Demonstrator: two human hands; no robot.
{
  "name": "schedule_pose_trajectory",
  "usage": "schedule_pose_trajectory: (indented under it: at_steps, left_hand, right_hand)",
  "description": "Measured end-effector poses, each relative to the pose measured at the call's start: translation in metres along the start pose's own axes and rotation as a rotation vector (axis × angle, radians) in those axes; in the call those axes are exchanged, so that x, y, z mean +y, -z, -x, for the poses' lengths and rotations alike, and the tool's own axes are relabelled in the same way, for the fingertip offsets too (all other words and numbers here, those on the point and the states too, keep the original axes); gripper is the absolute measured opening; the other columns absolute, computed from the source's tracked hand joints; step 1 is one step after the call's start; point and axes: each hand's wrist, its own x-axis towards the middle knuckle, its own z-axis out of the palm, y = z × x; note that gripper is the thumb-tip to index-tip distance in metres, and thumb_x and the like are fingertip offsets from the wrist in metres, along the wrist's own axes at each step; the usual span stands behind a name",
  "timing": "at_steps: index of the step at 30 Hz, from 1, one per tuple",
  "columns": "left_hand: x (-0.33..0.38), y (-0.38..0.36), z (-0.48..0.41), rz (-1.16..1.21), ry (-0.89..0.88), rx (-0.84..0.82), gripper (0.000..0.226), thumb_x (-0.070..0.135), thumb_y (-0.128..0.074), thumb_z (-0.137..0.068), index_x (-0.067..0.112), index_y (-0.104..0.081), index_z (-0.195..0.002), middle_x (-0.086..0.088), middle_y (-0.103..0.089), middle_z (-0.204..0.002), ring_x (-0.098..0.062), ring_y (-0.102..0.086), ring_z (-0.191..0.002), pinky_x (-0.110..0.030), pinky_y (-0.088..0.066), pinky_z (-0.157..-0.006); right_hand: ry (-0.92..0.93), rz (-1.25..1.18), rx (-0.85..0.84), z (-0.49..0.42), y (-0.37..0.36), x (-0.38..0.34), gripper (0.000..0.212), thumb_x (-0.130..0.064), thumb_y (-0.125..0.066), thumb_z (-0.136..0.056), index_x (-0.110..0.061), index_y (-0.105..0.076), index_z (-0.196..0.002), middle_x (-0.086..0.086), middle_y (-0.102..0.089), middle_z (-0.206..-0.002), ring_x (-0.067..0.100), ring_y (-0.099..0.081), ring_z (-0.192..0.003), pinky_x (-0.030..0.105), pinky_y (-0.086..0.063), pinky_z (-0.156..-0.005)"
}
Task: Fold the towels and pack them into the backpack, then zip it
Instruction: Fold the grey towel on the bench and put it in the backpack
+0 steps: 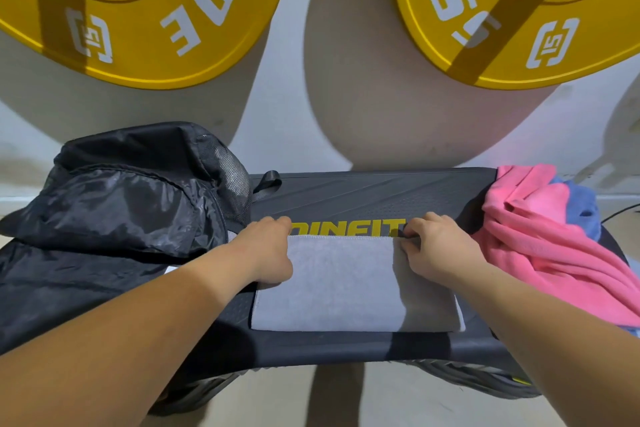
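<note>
Head view looked down on both hands at work. The left hand had its fingers curled over the far left corner of the grey towel, with the thumb lying along the towel's left edge. The right hand pinched the far right corner, its fingertips bunching a little cloth at the edge. Both forearms reached in from the near side, one on each side of the towel.

Between the two hands the grey towel lay flat as a folded rectangle. Its far hem ran straight from one hand to the other and its near edge sat close to the front rim of the black tabletop. Just past the far hem, yellow lettering showed on the tabletop, partly covered by the hands.

Left of the left hand, the black backpack slumped on the tabletop's end, close beside the towel; I could not tell whether they touched. Right of the right hand, a pink towel lay crumpled in a heap, draping over the tabletop's right end. A blue towel peeked out from behind it.

Farther back, two yellow weight plates hung against the pale wall and cast large rounded shadows there.
</note>
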Motion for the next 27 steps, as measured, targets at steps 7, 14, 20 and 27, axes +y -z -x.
schedule_pose_trajectory:
  at_steps: [7,14,20,27]
  left_hand:
    - [0.007,0.012,0.006,-0.024,0.027,-0.132,0.015,0.013,-0.053,-0.074,0.009,-0.055,-0.088,-0.01,-0.062,-0.099,-0.023,-0.057,-0.079,-0.029,-0.043,-0.061]
    - [0.001,0.025,-0.007,0.322,0.124,0.045,0.036,0.005,-0.053,-0.065,0.022,-0.052,-0.097,-0.005,-0.064,-0.099,-0.024,-0.065,-0.087,-0.03,-0.055,-0.067]
    - [0.029,0.032,-0.03,0.414,-0.212,0.632,0.05,-0.001,-0.061,-0.088,0.015,-0.057,-0.134,-0.006,-0.063,-0.122,-0.026,-0.061,-0.108,-0.036,-0.049,-0.092]
    - [0.046,0.02,-0.018,0.117,-0.007,0.234,0.048,0.034,-0.063,-0.083,0.016,-0.047,-0.124,-0.006,-0.068,-0.112,-0.03,-0.067,-0.104,-0.039,-0.057,-0.081]
  right_hand:
    - [-0.026,-0.075,-0.126,0.002,0.005,0.001,0.02,-0.043,-0.066,-0.088,-0.028,-0.053,-0.081,-0.002,-0.043,-0.096,0.024,-0.052,-0.1,0.038,-0.05,-0.09]
    - [-0.135,-0.235,-0.196,0.005,0.02,0.004,0.014,-0.022,-0.069,-0.077,-0.023,-0.061,-0.088,-0.002,-0.066,-0.089,0.015,-0.062,-0.077,0.023,-0.049,-0.063]
    - [-0.249,-0.314,-0.585,0.021,0.029,0.0,0.018,-0.026,-0.083,-0.073,-0.01,-0.075,-0.077,0.006,-0.07,-0.067,0.016,-0.064,-0.05,0.029,-0.056,-0.047]
    - [-0.31,-0.244,-0.548,0.025,0.037,-0.007,0.04,-0.038,-0.071,-0.083,0.002,-0.075,-0.083,0.009,-0.062,-0.049,0.019,-0.057,-0.031,0.028,-0.052,-0.04]
